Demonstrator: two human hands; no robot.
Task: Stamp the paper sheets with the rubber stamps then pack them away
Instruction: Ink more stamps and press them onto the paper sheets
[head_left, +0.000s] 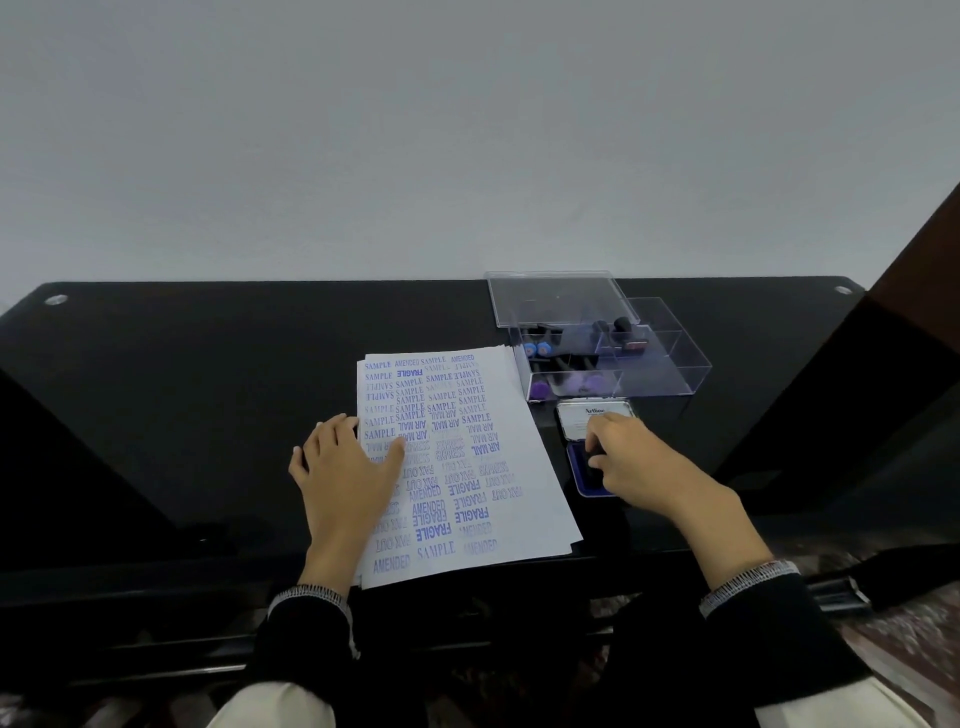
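White paper sheets (524, 467), stacked at centre of black glossy desk (182, 389), top sheet crowded with blue and purple impressions (SAMPLE, AIR MAIL, FRAGILE, AMENDED, FAX OUT). Left hand (345, 467) flat on stack's left edge, fingers (332, 431) straight and slightly spread, pinning sheets. Right hand (631, 460) over open blue ink pad (584, 475) just right of stack, fingers curled around small dark rubber stamp (595, 460), mostly hidden; contact of stamp face with pad not discernible. Hinged lid with white label raised behind pad. Clear acrylic compartment box (670, 358) behind pad, lid off and propped at rear, several stamps with blue and purple tops inside.

Step judged: inking, stamping phase well advanced. Next move calls for lift off pad, carry left over sheet, square press onto remaining blank strip at right margin, left hand holding stack steady. Packing not yet begun.
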